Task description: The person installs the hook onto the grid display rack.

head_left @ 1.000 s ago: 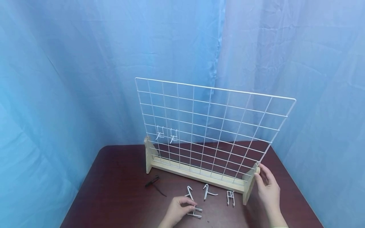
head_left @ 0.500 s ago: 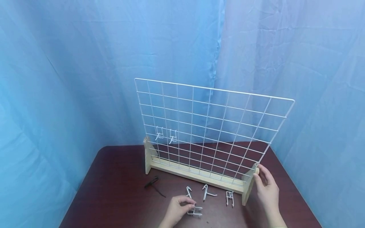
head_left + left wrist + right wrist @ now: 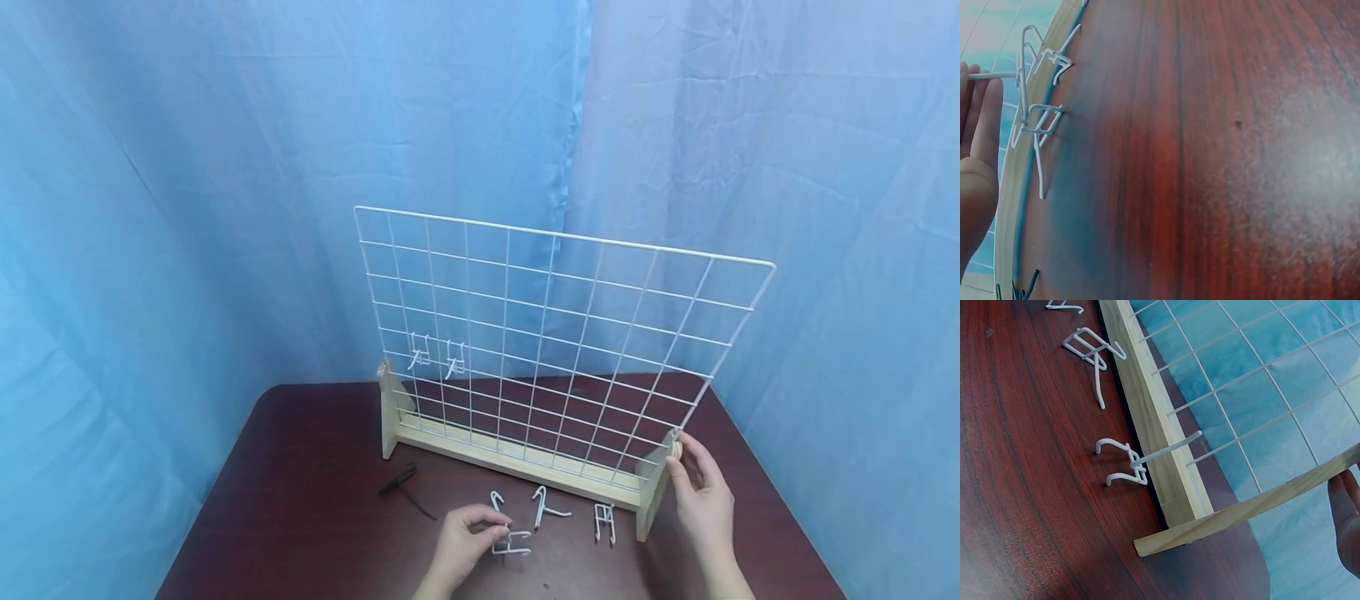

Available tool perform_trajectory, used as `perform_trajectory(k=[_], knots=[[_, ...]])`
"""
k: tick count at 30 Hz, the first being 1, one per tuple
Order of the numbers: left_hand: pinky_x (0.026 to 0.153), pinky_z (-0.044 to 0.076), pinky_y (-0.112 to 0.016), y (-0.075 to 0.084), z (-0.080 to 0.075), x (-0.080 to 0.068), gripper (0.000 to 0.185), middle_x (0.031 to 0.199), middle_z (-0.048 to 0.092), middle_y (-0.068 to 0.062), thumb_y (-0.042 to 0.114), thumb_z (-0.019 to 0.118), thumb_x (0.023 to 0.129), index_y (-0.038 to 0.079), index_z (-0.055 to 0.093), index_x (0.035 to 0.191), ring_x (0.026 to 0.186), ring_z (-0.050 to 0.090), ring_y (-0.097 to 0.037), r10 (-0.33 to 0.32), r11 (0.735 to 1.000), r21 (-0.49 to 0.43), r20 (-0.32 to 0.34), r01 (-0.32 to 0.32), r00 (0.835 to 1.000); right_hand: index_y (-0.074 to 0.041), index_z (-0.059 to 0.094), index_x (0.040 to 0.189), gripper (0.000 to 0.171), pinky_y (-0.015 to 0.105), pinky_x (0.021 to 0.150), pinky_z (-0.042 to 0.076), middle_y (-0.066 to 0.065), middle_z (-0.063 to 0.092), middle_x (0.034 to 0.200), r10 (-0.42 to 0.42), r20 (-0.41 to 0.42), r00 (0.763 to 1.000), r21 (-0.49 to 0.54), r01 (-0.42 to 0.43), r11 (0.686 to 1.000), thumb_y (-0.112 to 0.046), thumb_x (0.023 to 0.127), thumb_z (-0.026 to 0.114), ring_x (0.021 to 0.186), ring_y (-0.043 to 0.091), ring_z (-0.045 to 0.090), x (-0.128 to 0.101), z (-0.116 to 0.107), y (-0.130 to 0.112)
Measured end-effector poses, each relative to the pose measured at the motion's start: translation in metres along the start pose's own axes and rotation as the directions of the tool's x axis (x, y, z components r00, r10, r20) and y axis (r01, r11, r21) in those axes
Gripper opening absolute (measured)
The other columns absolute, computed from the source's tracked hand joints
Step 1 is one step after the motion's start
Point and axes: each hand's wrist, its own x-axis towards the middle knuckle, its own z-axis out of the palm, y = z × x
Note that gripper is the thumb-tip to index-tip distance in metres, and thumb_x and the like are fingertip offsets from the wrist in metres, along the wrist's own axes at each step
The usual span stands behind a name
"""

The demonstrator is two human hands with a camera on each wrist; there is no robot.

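The rack [image 3: 535, 378] has a white squared grid [image 3: 1264, 365] and pale wooden base [image 3: 517, 459], with white hooks [image 3: 1137, 466] and a black hook [image 3: 398, 480] before it, a dark-streaked reddish-brown table [image 3: 300, 500] beneath, and light-blue curtains [image 3: 465, 108] behind.

Curtains [image 3: 225, 167] behind the tabletop [image 3: 307, 475] looked bluish and pretty bright, while the tabletop itself came out way darker in the head view. Left wrist cam caught some hazy white glare [image 3: 1322, 162] on it.

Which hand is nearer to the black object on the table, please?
Left: the left hand is to the right of the black object, pinching a white hook; the right hand is farther away, gripping the right end of the wooden stand.
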Motion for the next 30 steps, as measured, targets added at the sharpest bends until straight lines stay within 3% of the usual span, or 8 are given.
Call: perform_trajectory(k=[12, 21, 30], knots=[[0.081, 0.053, -0.024, 0.007, -0.003, 0.002, 0.01, 0.089, 0.075, -0.002, 0.007, 0.079, 0.079, 0.007, 0.076, 0.089, 0.087, 0.066, -0.01, -0.022, 1.0, -0.001, -0.044, 0.022, 0.999, -0.012, 0.056, 0.139, 0.042, 0.008, 0.093, 0.042, 0.013, 0.058, 0.136, -0.012, 0.002, 1.0, 0.007, 0.012, 1.0, -0.015, 0.098, 0.063, 0.112, -0.012, 0.049, 0.0, 0.0, 0.002], [0.075, 0.056, -0.021, 0.014, -0.003, 0.005, 0.01, 0.091, 0.074, -0.011, -0.003, 0.076, 0.08, -0.001, 0.074, 0.089, 0.084, 0.067, -0.01, -0.069, 0.997, -0.027, -0.084, 0.066, 0.994, -0.013, 0.055, 0.14, 0.042, 0.006, 0.092, 0.041, 0.014, 0.057, 0.137, 0.005, 0.005, 1.0, -0.006, -0.005, 1.0, -0.016, 0.099, 0.062, 0.114, -0.01, 0.049, 0.0, 0.001, 0.001], [0.084, 0.054, -0.026, 0.019, -0.007, 0.009, 0.011, 0.093, 0.074, -0.003, 0.006, 0.08, 0.08, 0.007, 0.075, 0.09, 0.091, 0.069, -0.014, -0.023, 1.0, -0.02, -0.127, 0.02, 0.992, -0.013, 0.056, 0.14, 0.041, 0.006, 0.093, 0.041, 0.012, 0.058, 0.135, -0.003, 0.005, 1.0, -0.002, 0.003, 1.0, -0.015, 0.099, 0.062, 0.112, -0.012, 0.049, 0.0, 0.0, 0.001]])
